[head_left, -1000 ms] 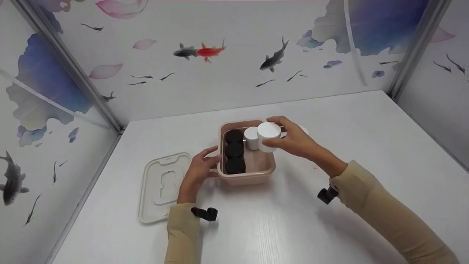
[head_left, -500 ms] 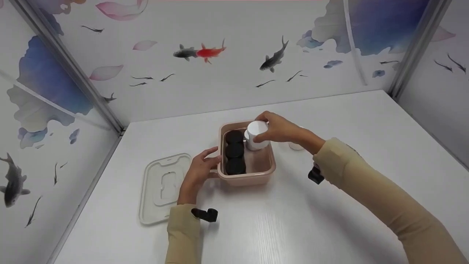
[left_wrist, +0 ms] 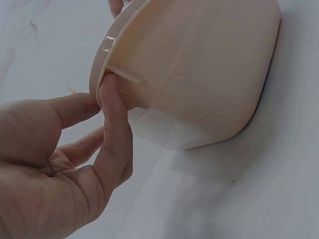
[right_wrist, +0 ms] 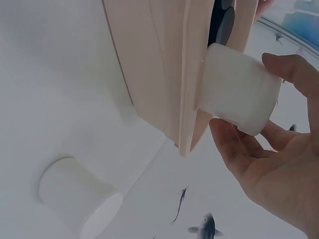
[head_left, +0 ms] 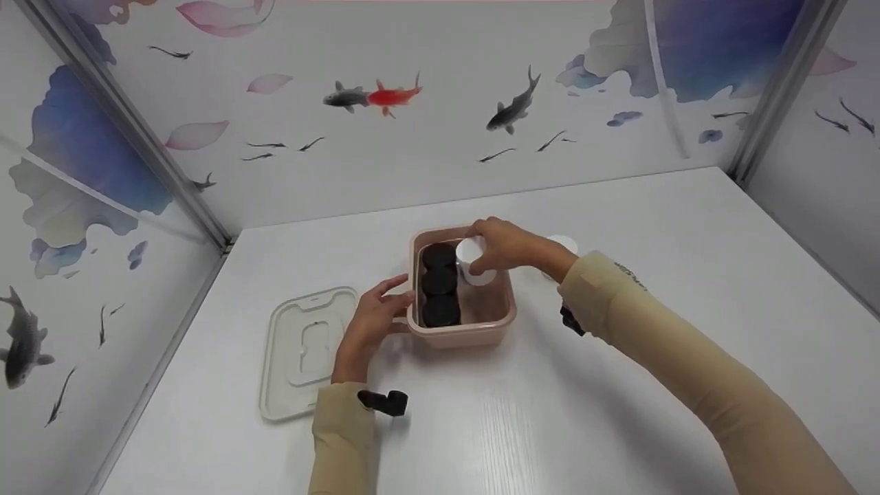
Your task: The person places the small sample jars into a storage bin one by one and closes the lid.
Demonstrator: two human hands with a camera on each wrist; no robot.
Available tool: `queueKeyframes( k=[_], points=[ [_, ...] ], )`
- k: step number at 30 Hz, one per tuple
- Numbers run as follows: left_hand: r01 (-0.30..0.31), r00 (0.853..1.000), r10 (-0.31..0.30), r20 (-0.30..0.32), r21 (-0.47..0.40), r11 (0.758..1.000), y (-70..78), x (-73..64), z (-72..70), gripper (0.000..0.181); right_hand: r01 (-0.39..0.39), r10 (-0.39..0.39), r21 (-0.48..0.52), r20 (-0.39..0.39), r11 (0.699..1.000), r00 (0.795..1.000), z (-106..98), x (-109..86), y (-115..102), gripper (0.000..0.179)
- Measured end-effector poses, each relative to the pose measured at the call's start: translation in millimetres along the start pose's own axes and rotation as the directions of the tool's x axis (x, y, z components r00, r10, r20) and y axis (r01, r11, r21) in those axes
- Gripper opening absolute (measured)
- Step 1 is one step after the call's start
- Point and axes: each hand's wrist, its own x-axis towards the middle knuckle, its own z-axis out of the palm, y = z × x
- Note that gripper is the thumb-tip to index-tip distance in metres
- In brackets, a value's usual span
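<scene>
My right hand (head_left: 507,245) grips a white cylinder (head_left: 470,256) by its sides, over the right half of a pink plastic box (head_left: 471,337). In the right wrist view, this white cylinder (right_wrist: 239,87) is tilted across the box's rim, with thumb and fingers on either side. Three black round-topped cylinders (head_left: 440,280) stand in a row along the box's left side. My left hand (head_left: 371,316) holds the box's left rim; in the left wrist view a fingertip (left_wrist: 112,94) hooks under that rim, with the thumb against it.
A pale rectangular lid (head_left: 309,354) lies flat on the white table (head_left: 522,419) left of the box. Another white cylinder (right_wrist: 79,196) stands on the table to the right, partly behind my right forearm. Printed wall panels (head_left: 440,151) enclose the table's back and sides.
My right hand has carried the white cylinder left and lower into the box, where it now covers a white one seen inside earlier. My left hand has stayed put.
</scene>
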Motion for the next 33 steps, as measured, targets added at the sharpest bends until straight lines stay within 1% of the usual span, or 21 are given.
queueKeyframes(
  k=[7,11,14,16,19,21,24,26,29,31,33],
  points=[
    [-0.02,1.0,0.02,0.015,0.009,1.0,0.9,-1.9,0.4,0.049,0.006,-0.005,-0.04,0.019,0.999,1.0,3,3.0,3,0.069],
    [-0.012,1.0,0.012,0.009,0.021,1.0,0.9,-2.1,1.4,0.049,0.006,-0.004,-0.045,0.03,0.999,1.0,7,5.3,4,0.07],
    [-0.009,1.0,0.009,0.006,0.022,1.0,0.4,-1.5,1.9,0.049,0.021,-0.021,-0.015,0.033,1.0,0.999,11,6.3,6,0.077],
    [-0.011,1.0,0.011,0.006,0.023,1.0,-0.1,-1.0,2.0,0.049,0.045,-0.045,0.006,0.031,0.999,0.999,14,6.8,6,0.083],
    [-0.011,1.0,0.011,0.008,0.028,1.0,-0.9,-0.4,1.9,0.049,0.053,-0.053,0.009,0.028,0.999,0.998,17,6.6,7,0.086],
    [-0.008,1.0,0.008,0.007,0.031,0.999,-1.4,-0.1,1.9,0.049,0.047,-0.047,-0.009,0.03,0.999,0.998,20,7.1,7,0.079],
    [-0.006,1.0,0.005,0.006,0.029,1.0,-1.3,0.0,2.1,0.048,0.018,-0.016,-0.037,0.04,0.999,0.999,23,7.6,7,0.071],
    [-0.007,1.0,0.007,0.004,0.029,1.0,-0.7,-0.2,2.3,0.048,0.01,-0.006,-0.083,0.048,0.997,0.999,25,8.6,7,0.065],
    [-0.013,1.0,0.013,0.003,0.035,0.999,0.6,-1.2,2.5,0.048,-0.002,0.009,-0.128,0.059,0.992,0.998,27,9.1,7,0.062],
    [-0.017,1.0,0.017,0.003,0.043,0.999,1.3,-2.1,2.4,0.048,0.017,-0.007,-0.153,0.06,0.988,0.998,30,9.9,7,0.058],
    [-0.021,1.0,0.021,0.007,0.034,0.999,1.7,-2.7,1.7,0.048,0.045,-0.037,-0.156,0.051,0.987,0.998,32,10.5,8,0.05]
  ],
)
